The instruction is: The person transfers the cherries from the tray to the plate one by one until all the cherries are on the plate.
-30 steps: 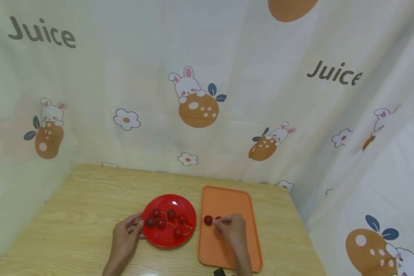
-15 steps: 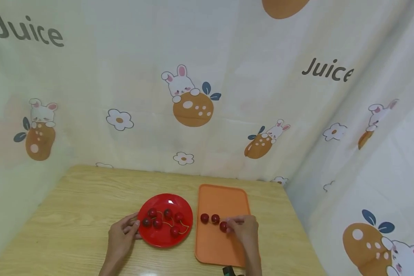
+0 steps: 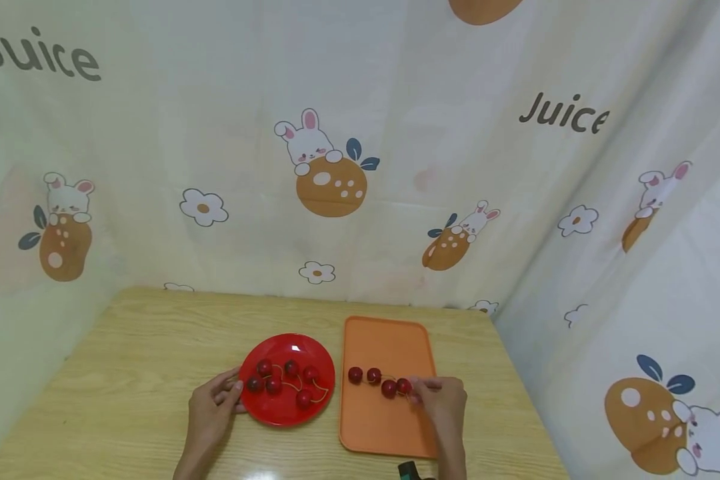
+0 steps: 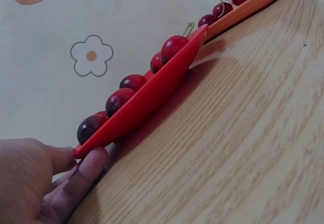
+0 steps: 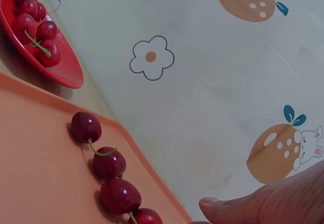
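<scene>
My left hand (image 3: 210,410) holds the left rim of a round red plate (image 3: 285,417), thumb on top and fingers beneath, as the left wrist view shows. Several dark red cherries (image 4: 120,101), some with green stems, lie in the plate. To its right is an orange tray (image 3: 384,433) with a row of several more cherries (image 5: 86,126). My right hand (image 3: 445,403) is over the tray's right side, fingertips right at the rightmost cherry (image 3: 404,386). In the right wrist view its thumb (image 5: 212,209) stands apart from that cherry; I cannot tell whether the fingers pinch anything.
Plate and tray stand side by side on a light wood-grain table (image 3: 168,353). Behind and beside the table hangs a pale curtain (image 3: 246,133) printed with rabbits, fruit and flowers. A small black object (image 3: 408,470) shows by the right wrist at the bottom edge.
My right hand has moved rightward along the row, and cherries it covered before now show. The left hand keeps its hold on the plate. The head view has shifted slightly.
</scene>
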The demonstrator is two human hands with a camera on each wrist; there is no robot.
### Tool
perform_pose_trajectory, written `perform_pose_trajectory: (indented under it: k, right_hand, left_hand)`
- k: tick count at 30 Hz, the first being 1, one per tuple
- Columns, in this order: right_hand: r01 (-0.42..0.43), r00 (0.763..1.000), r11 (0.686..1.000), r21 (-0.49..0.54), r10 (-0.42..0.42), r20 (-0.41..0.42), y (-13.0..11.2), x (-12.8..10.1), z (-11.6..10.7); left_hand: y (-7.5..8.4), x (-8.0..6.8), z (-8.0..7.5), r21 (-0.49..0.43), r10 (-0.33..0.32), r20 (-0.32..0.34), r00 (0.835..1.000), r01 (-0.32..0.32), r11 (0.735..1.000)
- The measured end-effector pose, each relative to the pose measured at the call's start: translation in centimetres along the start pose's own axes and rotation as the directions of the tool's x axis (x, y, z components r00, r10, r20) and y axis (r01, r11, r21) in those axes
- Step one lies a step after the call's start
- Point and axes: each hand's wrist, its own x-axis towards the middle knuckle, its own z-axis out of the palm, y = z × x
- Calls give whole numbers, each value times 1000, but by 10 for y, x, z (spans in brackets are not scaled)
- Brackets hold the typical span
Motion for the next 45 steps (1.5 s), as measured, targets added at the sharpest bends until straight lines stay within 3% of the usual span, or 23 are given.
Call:
perform_pose_trajectory:
  k: [15, 24, 36, 45]
  right_hand:
    - [-91, 996, 993, -70, 91, -4, 13, 1, -17]
    - [-121, 993, 987, -109, 121, -1, 16, -4, -16]
    - [-222, 973, 971, -92, 227, 50, 16, -1, -9]
    - [-193, 976, 977, -87, 201, 88, 21, 3, -2]
  left_hand:
    - [-4, 1, -1, 17, -17, 7, 1000, 17, 1000]
    - [-5, 1, -2, 9, -24, 6, 1000, 24, 1000]
    - [-3, 1, -1, 18, -17, 8, 1000, 17, 1000]
    - [-1, 0, 0, 15, -23, 4, 1000, 23, 1000]
